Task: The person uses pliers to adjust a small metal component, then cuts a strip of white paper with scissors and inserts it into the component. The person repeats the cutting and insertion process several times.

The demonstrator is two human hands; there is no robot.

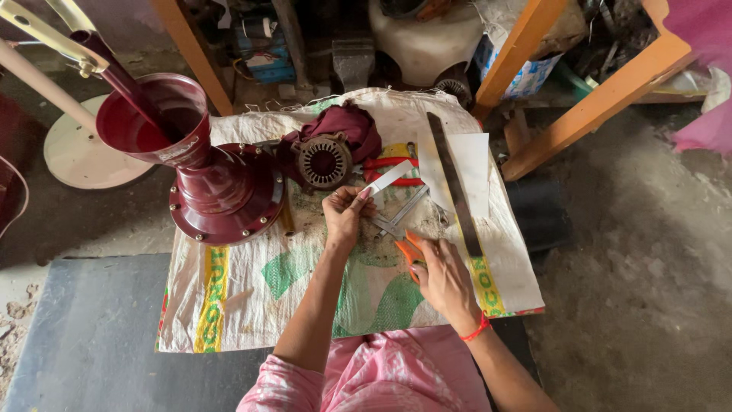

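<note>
At frame centre my left hand pinches a thin, stiff white strip in its fingers, while my right hand grips orange-handled scissors, their metal blades meeting the strip. Both sit over a coarse woven sack on gritty concrete floor, beside a glossy maroon funnel-shaped machine and a ribbed round metal motor part. The clutter along the top edge is too dark to make out.

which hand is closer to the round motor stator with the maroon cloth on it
Left. The left hand is just below the stator, holding a white strip. The right hand is lower, on orange-handled scissors.
</note>
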